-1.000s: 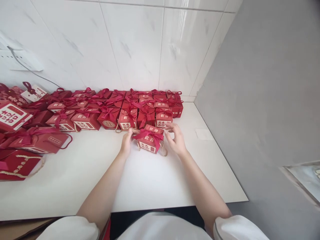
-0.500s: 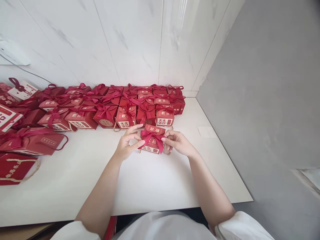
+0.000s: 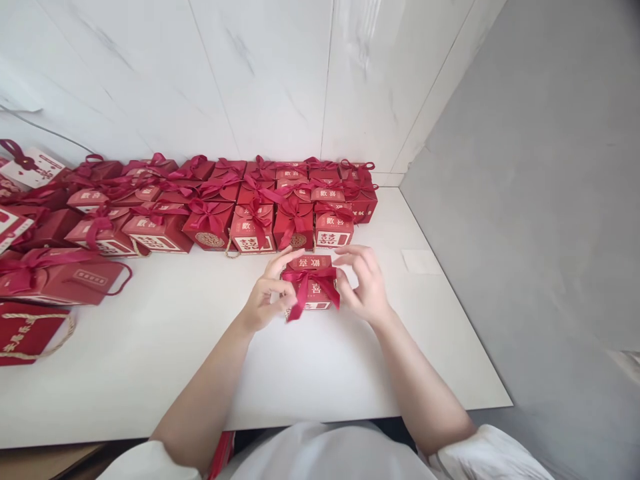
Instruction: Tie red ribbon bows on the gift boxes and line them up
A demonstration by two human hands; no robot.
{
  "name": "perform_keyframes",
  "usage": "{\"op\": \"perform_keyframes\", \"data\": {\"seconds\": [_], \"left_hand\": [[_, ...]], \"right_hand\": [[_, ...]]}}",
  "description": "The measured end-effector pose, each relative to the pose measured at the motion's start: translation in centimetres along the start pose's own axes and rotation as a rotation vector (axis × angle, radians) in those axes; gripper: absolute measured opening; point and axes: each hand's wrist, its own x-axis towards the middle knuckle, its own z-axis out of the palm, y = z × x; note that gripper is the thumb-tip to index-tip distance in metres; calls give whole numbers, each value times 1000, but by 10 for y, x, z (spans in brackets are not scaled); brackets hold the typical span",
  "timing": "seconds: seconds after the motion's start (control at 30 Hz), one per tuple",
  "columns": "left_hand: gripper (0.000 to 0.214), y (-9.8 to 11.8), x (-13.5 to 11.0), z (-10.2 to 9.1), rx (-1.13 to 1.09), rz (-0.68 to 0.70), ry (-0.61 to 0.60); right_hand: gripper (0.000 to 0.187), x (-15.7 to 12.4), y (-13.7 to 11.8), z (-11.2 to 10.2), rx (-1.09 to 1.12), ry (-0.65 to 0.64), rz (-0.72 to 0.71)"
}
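Note:
A small red gift box (image 3: 311, 283) with a dark red ribbon bow stands on the white table (image 3: 280, 360) between my hands. My left hand (image 3: 265, 298) grips its left side, fingers curled with the thumb and forefinger at the bow. My right hand (image 3: 365, 283) holds the right side, its fingers bent around the box's edge and the ribbon's right loop. Just behind stand rows of finished red boxes (image 3: 260, 207), each tied with a bow.
Larger red boxes (image 3: 60, 277) with rope handles lie at the left edge. A white tiled wall (image 3: 250, 80) runs along the back and a grey wall (image 3: 540, 200) closes the right side. A small white slip (image 3: 419, 261) lies on the table at right.
My hands have shifted on the box: both pinched the bow's loops half a second ago, now they cup the box's sides. The box sits slightly turned and a little nearer to me.

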Motion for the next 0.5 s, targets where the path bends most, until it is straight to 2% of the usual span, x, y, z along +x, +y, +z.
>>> {"op": "perform_keyframes", "data": {"seconds": [0.07,0.13,0.23,0.33,0.43,0.5], "left_hand": [[34,-4,0,2,-99,-16,147],[16,-9,0,3,-137,-58,255],[27,-15,1,3,-159,-95,253],[26,-17,1,2,-184,-101,189],[32,-15,2,1,-113,-78,172],[31,-13,2,1,-42,-48,177]], "right_hand": [[14,-3,-6,3,-124,-16,-300],[21,-6,-11,9,-150,-78,-433],[27,-10,-18,20,-161,-143,-464],[27,-13,-22,28,-218,-128,-457],[37,-14,-26,31,-320,-111,-415],[36,-14,-28,32,-375,-141,-395]]}}
